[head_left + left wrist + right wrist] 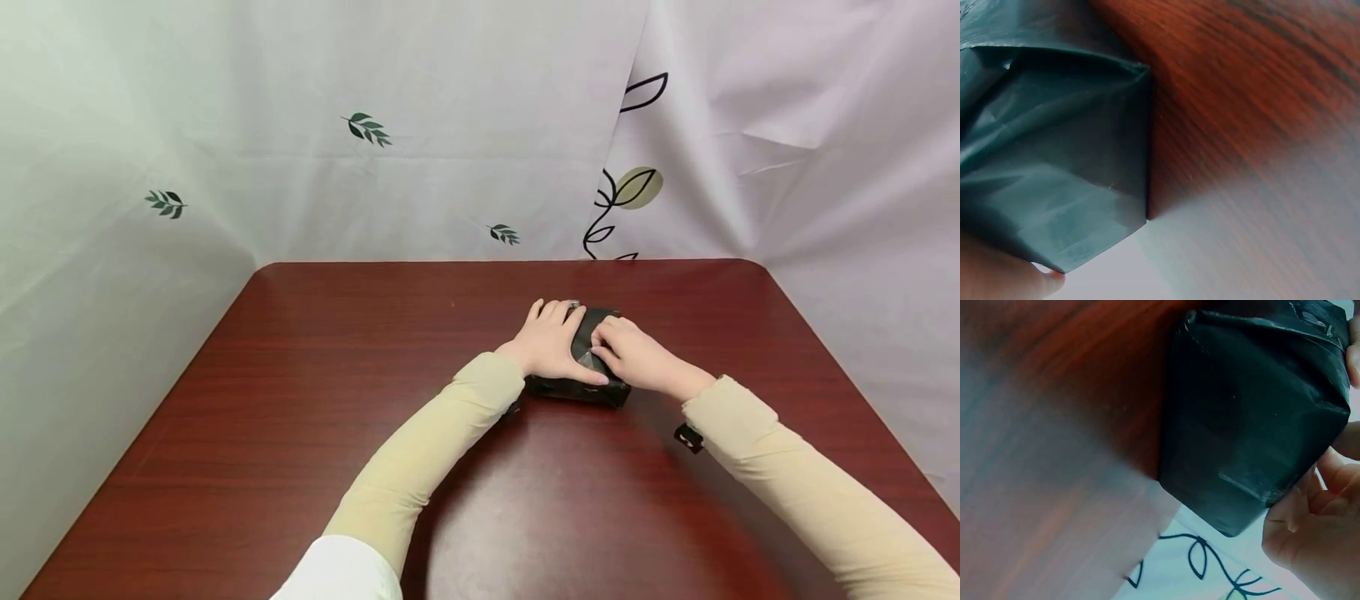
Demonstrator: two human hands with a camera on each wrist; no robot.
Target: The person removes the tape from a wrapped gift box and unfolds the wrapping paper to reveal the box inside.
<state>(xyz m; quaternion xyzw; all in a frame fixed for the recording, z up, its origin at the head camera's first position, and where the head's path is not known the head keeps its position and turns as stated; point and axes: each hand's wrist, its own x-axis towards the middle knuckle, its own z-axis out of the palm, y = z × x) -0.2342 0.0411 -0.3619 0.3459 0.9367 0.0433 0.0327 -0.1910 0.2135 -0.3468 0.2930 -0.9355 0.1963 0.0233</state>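
Note:
A box-shaped package in black plastic wrapping (587, 331) lies on the table, between both hands. My left hand (553, 343) rests across its top and left side with the fingers spread and straight, the thumb reaching along the near edge. My right hand (636, 354) is at the top right of the package, fingers curled in against the thumb, pinching at the wrapping beside a shiny greyish patch (590, 361). The left wrist view shows a folded end of the package (1072, 150) with one fingertip at its corner. In the right wrist view, curled fingers (1325, 509) overlap the package's upper edge.
The reddish-brown wooden table (315, 400) has rounded far corners. White cloth with leaf prints (450, 100) hangs behind it and along both sides. A small black device (687, 437) sits under the right wrist.

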